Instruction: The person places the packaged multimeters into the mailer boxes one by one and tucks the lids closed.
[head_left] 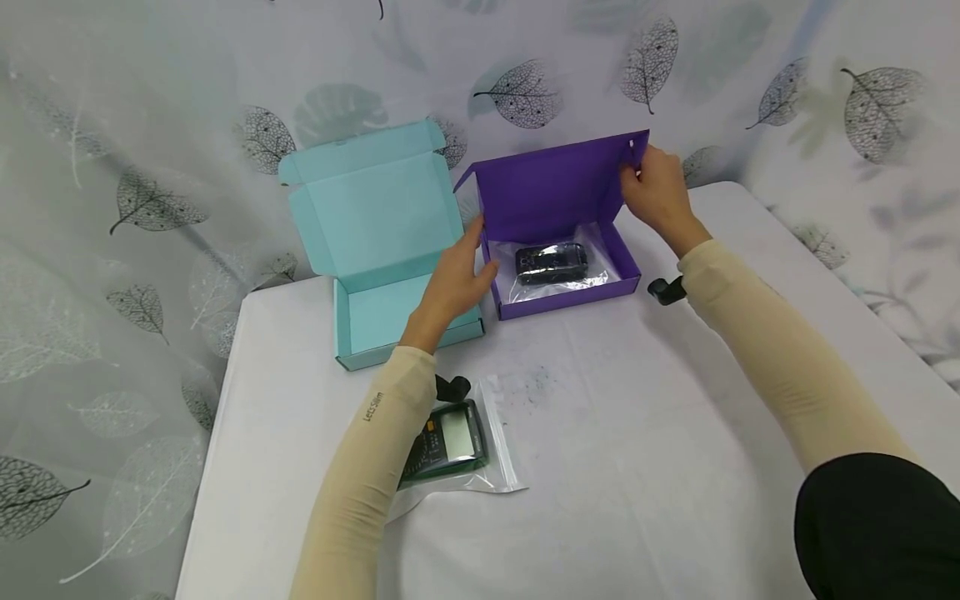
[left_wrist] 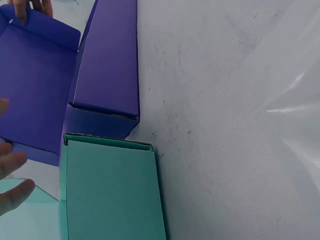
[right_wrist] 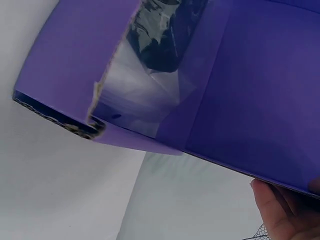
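Note:
A purple cardboard box (head_left: 570, 305) stands with its lid (head_left: 547, 187) raised. Inside lies a black device (head_left: 551, 263) in a clear plastic bag (head_left: 525, 292). At the lid's right corner my right hand (head_left: 660, 196) pinches the side flap, with the thumb on the inner face. My left hand (head_left: 453, 283) is at the box's left side, its fingers (left_wrist: 17, 195) fairly straight and spread; whether they touch the box I cannot tell. Beneath that hand is a teal cardboard box (head_left: 360, 358), its lid (head_left: 378, 217) tilted back, partly hidden by the hand.
A multimeter-like device (head_left: 455, 437) with a green edge lies in a clear zip bag (head_left: 498, 479) under my left forearm, partly covered. White cloth covers the table (head_left: 637, 467). Leaf-patterned curtains (head_left: 517, 92) hang behind and on the left.

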